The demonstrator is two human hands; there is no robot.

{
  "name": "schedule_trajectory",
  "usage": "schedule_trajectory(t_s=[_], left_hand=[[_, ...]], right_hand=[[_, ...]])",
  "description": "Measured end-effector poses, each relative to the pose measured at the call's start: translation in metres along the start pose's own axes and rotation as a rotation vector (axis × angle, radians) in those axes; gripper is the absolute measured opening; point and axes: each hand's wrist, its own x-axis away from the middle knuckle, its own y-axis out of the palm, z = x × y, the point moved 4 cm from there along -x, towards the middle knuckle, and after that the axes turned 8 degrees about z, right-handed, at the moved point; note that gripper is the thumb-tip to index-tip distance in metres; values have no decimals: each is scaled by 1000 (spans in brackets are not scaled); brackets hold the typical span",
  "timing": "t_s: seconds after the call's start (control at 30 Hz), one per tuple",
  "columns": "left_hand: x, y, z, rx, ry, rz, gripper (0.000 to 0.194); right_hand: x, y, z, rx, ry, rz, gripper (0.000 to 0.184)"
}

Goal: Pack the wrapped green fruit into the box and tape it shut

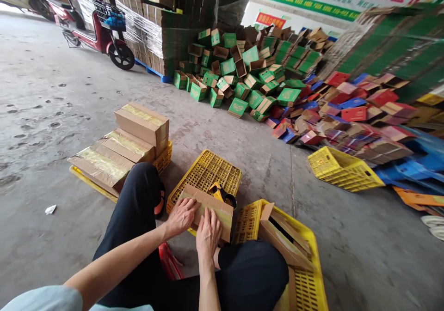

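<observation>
While the person sits low on the floor, both hands are down flat on the carton, and that carton is the anchor for everything here. It rests on the upturned yellow crate, its long axis running from near-left to far-right across the person's front. The left hand lies on the carton's left end, fingers spread and pressed onto the top face, gripping nothing. The right hand sits just beside it on the near edge, fingers extended and flat along the taped seam, likewise closed on nothing. So the carton lies directly under both palms, running away to the right of the fingers. Just behind the carton, a tape dispenser touches its far edge; the right hand is nearer to it. Left of the carton, well apart, sealed boxes are stacked.
</observation>
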Motion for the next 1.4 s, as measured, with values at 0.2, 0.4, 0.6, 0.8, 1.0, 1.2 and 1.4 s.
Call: schedule_trajectory(t_s=[0.2,0.4,0.6,0.8,1.0,1.2,1.4], left_hand=[[5,-1,-23,-35,-123,103,49],[28,7,-49,70,-306,203,60],[32,21,-58,239,-437,215,70],[32,27,-67,357,-499,243,60],[30,26,-75,549,-625,254,66],[28,20,-68,632,-595,269,64],[32,16,-46,378,-377,194,54]], right_hand=[[-2,-3,14,71,97,25,57],[1,-2,10,84,115,91,62],[4,8,-23,63,76,26,60],[-3,30,-61,15,35,-111,53],[-16,38,-92,-92,-80,-211,53],[-17,32,-89,-194,-222,-228,54],[-9,18,-51,-107,-164,-206,52]])
